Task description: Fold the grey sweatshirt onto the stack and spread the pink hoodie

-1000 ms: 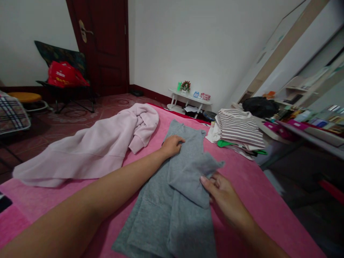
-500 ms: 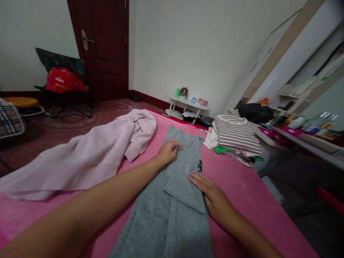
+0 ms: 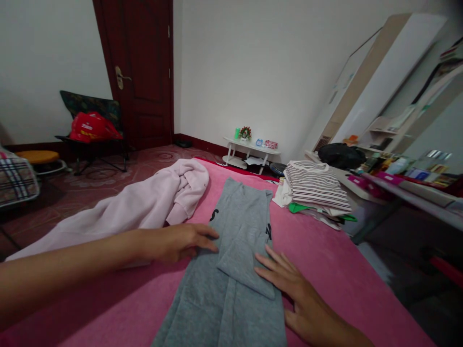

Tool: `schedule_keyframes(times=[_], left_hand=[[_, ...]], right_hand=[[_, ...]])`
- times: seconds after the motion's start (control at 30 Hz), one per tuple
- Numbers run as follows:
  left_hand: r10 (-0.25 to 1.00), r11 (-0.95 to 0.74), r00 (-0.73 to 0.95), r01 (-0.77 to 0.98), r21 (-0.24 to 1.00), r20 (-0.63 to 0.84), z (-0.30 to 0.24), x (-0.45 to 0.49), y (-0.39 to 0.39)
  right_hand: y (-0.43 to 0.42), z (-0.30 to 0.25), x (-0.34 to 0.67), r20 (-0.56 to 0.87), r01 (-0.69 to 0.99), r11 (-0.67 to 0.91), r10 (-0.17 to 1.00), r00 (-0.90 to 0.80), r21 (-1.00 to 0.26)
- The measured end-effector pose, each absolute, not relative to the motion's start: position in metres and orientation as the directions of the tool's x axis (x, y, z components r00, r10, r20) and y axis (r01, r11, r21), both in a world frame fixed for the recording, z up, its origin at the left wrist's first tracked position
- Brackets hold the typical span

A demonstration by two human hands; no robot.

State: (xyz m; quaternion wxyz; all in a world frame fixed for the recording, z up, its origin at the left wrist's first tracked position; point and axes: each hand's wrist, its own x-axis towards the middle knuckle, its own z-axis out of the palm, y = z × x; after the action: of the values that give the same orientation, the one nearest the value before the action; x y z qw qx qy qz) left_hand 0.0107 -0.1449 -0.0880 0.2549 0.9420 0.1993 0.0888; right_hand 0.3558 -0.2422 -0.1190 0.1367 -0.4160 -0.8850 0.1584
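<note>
A grey long-sleeved top (image 3: 202, 284) lies lengthwise on the pink bed cover (image 3: 336, 279), its sides turned inward and a sleeve folded over its middle. Parts of black lettering show at both side edges. My left hand (image 3: 177, 243) is at the top's left edge, fingers stretched out and apart, with nothing gripped. On the folded sleeve's right side rest the spread fingers of my right hand (image 3: 289, 279), its thumb beside the garment. Left of the top, a pale pink sweatshirt (image 3: 126, 202) is spread out, partly hidden behind my left forearm.
A stack of folded clothes with a striped shirt (image 3: 314, 185) on top sits at the bed's right far corner. Beyond it stands a cluttered dressing table (image 3: 365, 188). A small white table (image 3: 249, 144) is by the wall, and a folding chair holds a red bag (image 3: 94, 127).
My left hand has moved back toward me and left, off the top's upper part to its left edge, uncovering a black letter. My right hand has shifted slightly nearer, fingers more spread.
</note>
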Motion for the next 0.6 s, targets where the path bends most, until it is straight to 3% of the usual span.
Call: schedule_keyframes(times=[0.17, 0.33, 0.43, 0.53, 0.6], left_hand=[[0.385, -0.779, 0.923, 0.321, 0.538, 0.007, -0.066, -0.011, -0.206], [0.380, -0.794, 0.923, 0.289, 0.536, 0.066, -0.063, -0.004, -0.228], [0.321, -0.797, 0.940, 0.200, 0.569, 0.119, -0.060, 0.005, -0.231], [0.237, -0.778, 0.964, 0.113, 0.618, 0.122, -0.048, 0.010, -0.241], [0.283, -0.779, 0.947, 0.133, 0.613, 0.154, -0.039, 0.011, -0.249]], right_hand=[[-0.247, -0.121, 0.351, 0.137, 0.632, 0.710, 0.692, -0.709, -0.310], [-0.241, -0.124, 0.343, 0.188, 0.566, 0.773, 0.624, -0.758, -0.286], [-0.241, -0.122, 0.335, 0.256, 0.527, 0.796, 0.599, -0.759, -0.298], [-0.252, -0.113, 0.326, 0.305, 0.381, 0.864, 0.479, -0.823, -0.329], [-0.261, -0.106, 0.321, 0.316, 0.281, 0.881, 0.410, -0.856, -0.381]])
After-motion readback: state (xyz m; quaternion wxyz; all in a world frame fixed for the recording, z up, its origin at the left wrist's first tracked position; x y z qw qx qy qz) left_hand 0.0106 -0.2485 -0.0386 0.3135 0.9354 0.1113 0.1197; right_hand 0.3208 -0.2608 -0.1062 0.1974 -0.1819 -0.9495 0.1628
